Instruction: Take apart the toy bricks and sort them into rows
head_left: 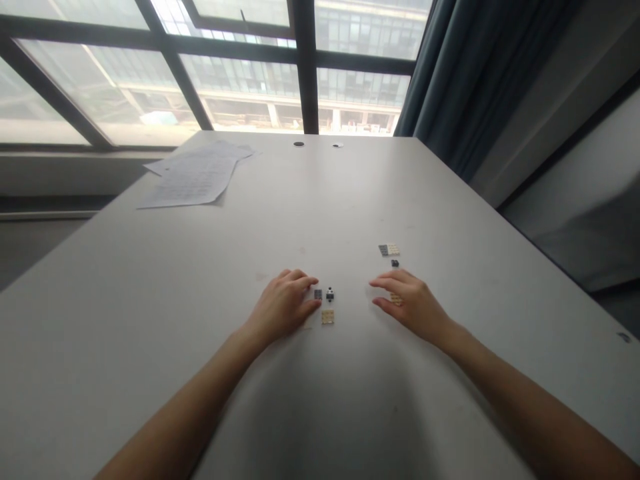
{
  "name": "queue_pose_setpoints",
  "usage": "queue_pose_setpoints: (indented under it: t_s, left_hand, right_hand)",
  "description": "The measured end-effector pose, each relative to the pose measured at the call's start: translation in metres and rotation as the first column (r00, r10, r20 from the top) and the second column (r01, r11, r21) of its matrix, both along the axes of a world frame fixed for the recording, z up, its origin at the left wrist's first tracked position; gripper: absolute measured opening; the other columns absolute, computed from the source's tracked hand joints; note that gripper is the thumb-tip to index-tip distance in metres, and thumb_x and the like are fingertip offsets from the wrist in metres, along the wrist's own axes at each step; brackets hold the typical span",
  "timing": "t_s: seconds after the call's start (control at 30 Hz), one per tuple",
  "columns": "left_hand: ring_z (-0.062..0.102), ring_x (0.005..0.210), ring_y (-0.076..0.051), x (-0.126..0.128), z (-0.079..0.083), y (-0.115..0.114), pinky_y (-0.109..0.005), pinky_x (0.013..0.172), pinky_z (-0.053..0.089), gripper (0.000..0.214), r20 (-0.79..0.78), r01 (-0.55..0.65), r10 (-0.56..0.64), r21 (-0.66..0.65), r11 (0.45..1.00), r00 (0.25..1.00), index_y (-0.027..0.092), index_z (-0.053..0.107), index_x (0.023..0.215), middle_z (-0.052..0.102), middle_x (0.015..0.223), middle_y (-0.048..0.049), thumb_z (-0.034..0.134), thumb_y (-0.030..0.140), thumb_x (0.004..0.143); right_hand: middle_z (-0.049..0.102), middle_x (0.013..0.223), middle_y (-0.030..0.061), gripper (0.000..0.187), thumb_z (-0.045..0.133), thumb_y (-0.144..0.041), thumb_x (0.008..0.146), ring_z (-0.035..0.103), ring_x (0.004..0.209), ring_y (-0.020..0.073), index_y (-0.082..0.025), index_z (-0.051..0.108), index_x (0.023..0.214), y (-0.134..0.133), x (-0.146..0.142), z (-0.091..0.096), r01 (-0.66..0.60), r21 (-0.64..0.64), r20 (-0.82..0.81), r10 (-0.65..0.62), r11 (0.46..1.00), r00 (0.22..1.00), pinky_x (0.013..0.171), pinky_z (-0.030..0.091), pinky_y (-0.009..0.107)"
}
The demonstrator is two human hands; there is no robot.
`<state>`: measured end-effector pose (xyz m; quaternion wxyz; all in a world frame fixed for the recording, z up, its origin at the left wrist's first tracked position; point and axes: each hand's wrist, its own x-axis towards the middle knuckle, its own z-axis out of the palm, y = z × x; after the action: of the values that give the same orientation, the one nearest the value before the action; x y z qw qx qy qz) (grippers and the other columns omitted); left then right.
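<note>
My left hand (289, 298) rests on the table, thumb and index finger apart. Just at their tips lies a small dark grey studded plate (318, 294), which does not look gripped. Beside that plate is a small black-and-grey piece with round black ends (330, 294). A square tan studded plate (327, 317) lies nearer to me. My right hand (407, 296) is open over the table to the right, fingers curved and apart. Partly hidden under it is another tan studded plate (396, 299). Beyond its fingers sit a small black piece (395, 263) and a grey-and-cream pair of studded plates (389, 249).
Printed paper sheets (193, 177) lie at the far left of the white table (300, 207). Two round cable holes, one dark (299, 144), are near the far edge. A small dark item (623, 337) lies by the right edge. Windows and a blue curtain (450, 80) stand behind.
</note>
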<state>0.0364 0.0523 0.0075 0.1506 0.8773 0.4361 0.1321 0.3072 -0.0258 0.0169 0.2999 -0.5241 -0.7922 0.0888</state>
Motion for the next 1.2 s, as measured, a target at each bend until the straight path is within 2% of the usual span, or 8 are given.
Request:
queue_pose_setpoints:
  t_s: [0.13, 0.23, 0.4, 0.53, 0.63, 0.77, 0.97, 1.2]
  left_hand:
    - [0.058, 0.098, -0.025, 0.003, -0.006, 0.003, -0.039, 0.09, 0.047, 0.03, 0.032, 0.022, -0.023, 0.011, 1.0, 0.999, 0.019, 0.069, 0.109, 0.067, 0.103, -0.0071, 0.062, 0.032, 0.082]
    - [0.058, 0.097, -0.024, 0.003, -0.009, 0.002, -0.037, 0.09, 0.047, 0.029, 0.06, 0.039, -0.04, 0.003, 0.999, 0.997, 0.018, 0.07, 0.108, 0.066, 0.101, -0.0072, 0.061, 0.028, 0.082]
    - [0.06, 0.092, -0.022, 0.006, -0.007, -0.001, -0.035, 0.089, 0.048, 0.024, 0.081, 0.045, -0.045, -0.005, 0.999, 0.996, 0.02, 0.072, 0.102, 0.067, 0.096, -0.0057, 0.058, 0.022, 0.082]
    - [0.061, 0.089, -0.02, 0.01, -0.004, -0.001, -0.033, 0.085, 0.048, 0.021, 0.093, 0.044, -0.043, -0.007, 0.999, 0.995, 0.022, 0.073, 0.093, 0.067, 0.091, -0.0045, 0.055, 0.02, 0.083]
    - [0.063, 0.087, -0.02, 0.015, -0.001, 0.001, -0.031, 0.083, 0.049, 0.021, 0.085, 0.038, -0.035, -0.025, 0.999, 0.996, 0.022, 0.074, 0.092, 0.068, 0.09, -0.0046, 0.056, 0.019, 0.081]
    - [0.064, 0.082, -0.019, 0.03, 0.006, 0.009, -0.029, 0.08, 0.049, 0.021, 0.052, 0.029, -0.024, -0.09, 0.996, 0.998, 0.02, 0.076, 0.09, 0.069, 0.086, -0.0049, 0.06, 0.017, 0.077]
    - [0.063, 0.076, -0.019, 0.076, 0.005, 0.03, -0.028, 0.076, 0.047, 0.02, 0.065, 0.032, -0.025, -0.113, 0.993, 0.998, 0.018, 0.077, 0.089, 0.071, 0.081, -0.0054, 0.063, 0.018, 0.074]
    - [0.062, 0.076, -0.018, 0.126, -0.001, 0.045, -0.027, 0.074, 0.045, 0.02, 0.085, 0.039, -0.029, -0.114, 0.993, 0.996, 0.019, 0.077, 0.086, 0.071, 0.077, -0.0044, 0.061, 0.018, 0.074]
  right_hand:
    - [0.069, 0.106, 0.0072, 0.028, 0.069, -0.021, 0.084, 0.059, 0.103, 0.0223, -0.018, 0.067, 0.111, 0.022, -0.04, -0.004, -0.051, -0.129, 0.106, 0.064, 0.99, 0.992, 0.094, 0.047, 0.036]
    - [0.068, 0.106, 0.0084, 0.03, 0.068, -0.022, 0.084, 0.058, 0.104, 0.0218, -0.016, 0.066, 0.114, 0.032, -0.059, -0.005, -0.062, -0.194, 0.149, 0.091, 0.979, 0.985, 0.094, 0.044, 0.033]
    - [0.066, 0.103, 0.0082, 0.028, 0.067, -0.025, 0.085, 0.058, 0.1, 0.0206, -0.017, 0.067, 0.112, 0.039, -0.073, -0.002, -0.065, -0.252, 0.184, 0.114, 0.966, 0.976, 0.09, 0.044, 0.031]
    - [0.065, 0.099, 0.0069, 0.016, 0.064, -0.023, 0.088, 0.058, 0.098, 0.0187, -0.017, 0.07, 0.102, 0.041, -0.077, -0.002, -0.076, -0.259, 0.209, 0.133, 0.963, 0.969, 0.089, 0.042, 0.029]
    - [0.064, 0.097, 0.0065, 0.014, 0.062, -0.022, 0.089, 0.058, 0.096, 0.0179, -0.017, 0.071, 0.099, 0.045, -0.074, -0.003, -0.062, -0.268, 0.225, 0.125, 0.961, 0.966, 0.088, 0.042, 0.028]
    - [0.066, 0.099, 0.0078, 0.017, 0.062, -0.021, 0.089, 0.059, 0.097, 0.019, -0.017, 0.071, 0.102, 0.054, -0.054, -0.001, 0.009, -0.263, 0.28, 0.067, 0.965, 0.958, 0.088, 0.041, 0.029]
    - [0.071, 0.095, 0.0079, 0.014, 0.064, -0.024, 0.086, 0.058, 0.098, 0.0242, -0.02, 0.075, 0.094, 0.069, -0.014, 0.005, 0.181, -0.186, 0.454, -0.079, 0.966, 0.887, 0.087, 0.036, 0.036]
    - [0.071, 0.096, 0.007, 0.014, 0.063, -0.025, 0.085, 0.056, 0.098, 0.0251, -0.023, 0.075, 0.092, 0.071, 0.006, 0.006, 0.281, -0.178, 0.486, -0.164, 0.943, 0.859, 0.082, 0.03, 0.037]
